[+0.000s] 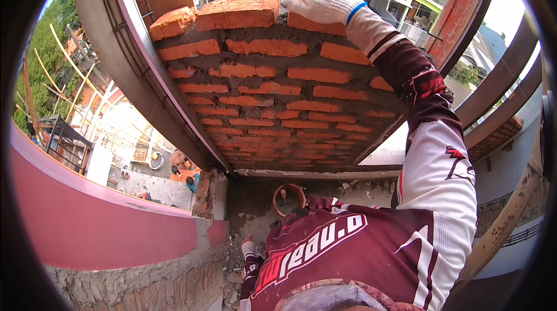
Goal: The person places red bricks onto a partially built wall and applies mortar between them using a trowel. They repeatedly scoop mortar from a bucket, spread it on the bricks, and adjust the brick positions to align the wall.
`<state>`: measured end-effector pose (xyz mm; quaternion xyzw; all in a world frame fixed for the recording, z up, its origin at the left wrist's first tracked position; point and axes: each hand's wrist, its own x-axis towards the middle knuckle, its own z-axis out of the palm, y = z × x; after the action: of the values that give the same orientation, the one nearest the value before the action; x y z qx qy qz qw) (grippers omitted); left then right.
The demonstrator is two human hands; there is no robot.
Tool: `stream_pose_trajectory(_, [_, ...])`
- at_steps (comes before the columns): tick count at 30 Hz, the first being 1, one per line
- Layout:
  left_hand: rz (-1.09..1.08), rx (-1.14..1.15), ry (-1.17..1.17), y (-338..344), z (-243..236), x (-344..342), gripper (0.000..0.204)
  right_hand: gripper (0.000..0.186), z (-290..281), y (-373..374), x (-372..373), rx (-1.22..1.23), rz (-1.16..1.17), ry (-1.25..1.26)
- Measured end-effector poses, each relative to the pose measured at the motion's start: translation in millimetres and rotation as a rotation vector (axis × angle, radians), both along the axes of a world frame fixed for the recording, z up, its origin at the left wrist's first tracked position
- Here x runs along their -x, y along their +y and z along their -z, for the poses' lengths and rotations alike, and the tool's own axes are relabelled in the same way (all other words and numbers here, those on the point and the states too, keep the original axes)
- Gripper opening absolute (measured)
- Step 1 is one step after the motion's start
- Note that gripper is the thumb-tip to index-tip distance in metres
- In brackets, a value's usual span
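My right hand (322, 0), in a white knitted glove with a blue cuff edge, reaches to the top of a red brick wall (267, 82). Its fingers are stretched out and lie over an orange brick (313, 24) in the top course, with no grip around it. Beside the fingertips lies another top brick (238, 14), and a broken piece (173, 22) sits farther left. Grey mortar shows in the joints. Low beside my body, my left hand (248, 242) is small and partly hidden; its fingers cannot be made out.
A round reddish bucket (289, 199) stands at the wall's foot among rubble. A concrete post with steel bars (125, 50) borders the wall on the left, a red post (464, 15) on the right. Beyond a pink parapet (116, 218), people (184, 163) work far below.
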<state>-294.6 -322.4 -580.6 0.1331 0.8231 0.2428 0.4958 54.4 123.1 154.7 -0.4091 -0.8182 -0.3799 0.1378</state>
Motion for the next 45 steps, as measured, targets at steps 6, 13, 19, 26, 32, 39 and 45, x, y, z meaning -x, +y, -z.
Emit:
stream_pose_trajectory(6, [-0.021, 0.055, -0.08, -1.9, -7.8, -5.7, 0.044, 0.053, 135.1, -123.9, 33.2, 0.362, -0.789, 0.366])
stream_pose_trajectory(13, [-0.025, 0.128, -0.11, -26.9, -9.4, -0.2, 0.048, 0.047, 441.6, -226.0, -29.2, 1.251, 0.153, 0.553])
stream_pose_trajectory(19, [-0.055, 0.151, -0.14, -34.3, -16.4, -0.5, 0.051, 0.042, 548.3, -357.8, -236.0, 1.778, 0.785, -0.037])
stream_pose_trajectory(26, [-0.172, 0.159, -0.261, -34.7, -25.3, -69.5, 0.054, 0.054, 557.1, -322.7, -252.3, 1.691, 0.944, 0.298])
stream_pose_trajectory(32, [-0.36, 0.141, -0.409, -51.0, -26.4, -178.6, 0.057, 0.058, 530.1, -213.0, -200.3, 1.587, 0.359, 0.426])
stream_pose_trajectory(39, [-0.65, 0.065, -0.786, -61.3, -47.0, -335.7, 0.061, 0.054, 530.1, -151.9, -241.8, 1.678, 0.158, 0.254])
stream_pose_trajectory(45, [-0.92, -0.014, -1.058, -62.5, -34.0, -413.0, 0.078, 0.052, 587.9, -185.5, -329.8, 1.981, 0.394, -0.196])
